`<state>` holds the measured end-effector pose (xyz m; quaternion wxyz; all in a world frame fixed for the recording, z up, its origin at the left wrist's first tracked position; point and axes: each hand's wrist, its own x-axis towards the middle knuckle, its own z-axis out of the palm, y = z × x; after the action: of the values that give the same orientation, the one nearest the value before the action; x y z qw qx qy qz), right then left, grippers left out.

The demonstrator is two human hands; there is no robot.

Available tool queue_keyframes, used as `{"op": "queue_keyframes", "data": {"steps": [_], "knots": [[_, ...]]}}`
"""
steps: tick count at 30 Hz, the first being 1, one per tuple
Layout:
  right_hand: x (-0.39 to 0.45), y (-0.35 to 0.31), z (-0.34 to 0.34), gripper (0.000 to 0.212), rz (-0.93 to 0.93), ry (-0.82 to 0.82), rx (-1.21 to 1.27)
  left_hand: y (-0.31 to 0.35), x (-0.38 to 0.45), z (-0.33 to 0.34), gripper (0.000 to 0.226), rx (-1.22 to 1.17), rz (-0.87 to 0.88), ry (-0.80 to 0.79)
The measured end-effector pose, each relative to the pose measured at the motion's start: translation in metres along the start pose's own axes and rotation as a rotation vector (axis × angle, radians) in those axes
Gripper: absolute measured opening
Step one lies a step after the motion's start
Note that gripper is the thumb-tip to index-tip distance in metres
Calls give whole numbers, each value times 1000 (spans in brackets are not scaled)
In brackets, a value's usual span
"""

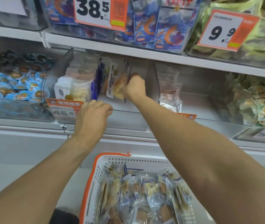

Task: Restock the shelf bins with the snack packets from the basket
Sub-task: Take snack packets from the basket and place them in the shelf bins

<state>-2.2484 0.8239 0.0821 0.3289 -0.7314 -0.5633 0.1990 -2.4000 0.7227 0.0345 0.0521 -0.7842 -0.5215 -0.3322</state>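
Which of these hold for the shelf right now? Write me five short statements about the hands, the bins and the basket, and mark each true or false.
1. The right hand grips a snack packet inside the middle clear bin. True.
2. The left hand is down in the basket. False: it rests at the front edge of the middle bin, holding no packet that can be seen.
3. The basket is empty. False: it holds many packets.
4. The basket has an orange rim. True.
5. The price tag on the middle bin reads 9.9. False: it reads 45.8.
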Motion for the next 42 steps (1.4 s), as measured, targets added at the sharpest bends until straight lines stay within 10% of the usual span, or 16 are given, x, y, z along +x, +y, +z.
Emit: {"op": "queue_keyframes", "data": {"steps": [17,22,27,30,35,42], "knots": [[38,5,39,23,113,-89,-62,-13,-4,24,8,-114,82,195],[6,-7,1,16,-113,-135,-286,-4,-5,21,17,-80,30,167],[-77,31,-52,10,-577,206,87,39,-12,17,17,-141,247,183],[-146,103,-58,8,-670,215,169,69,-41,40,14,-185,311,-98],[-213,279,6,10,-22,-189,-112,113,-127,120,28,-140,-128,-974],[-279,381,26,101,325,-568,-353,161,-222,197,65,-445,-655,-1260]]}}
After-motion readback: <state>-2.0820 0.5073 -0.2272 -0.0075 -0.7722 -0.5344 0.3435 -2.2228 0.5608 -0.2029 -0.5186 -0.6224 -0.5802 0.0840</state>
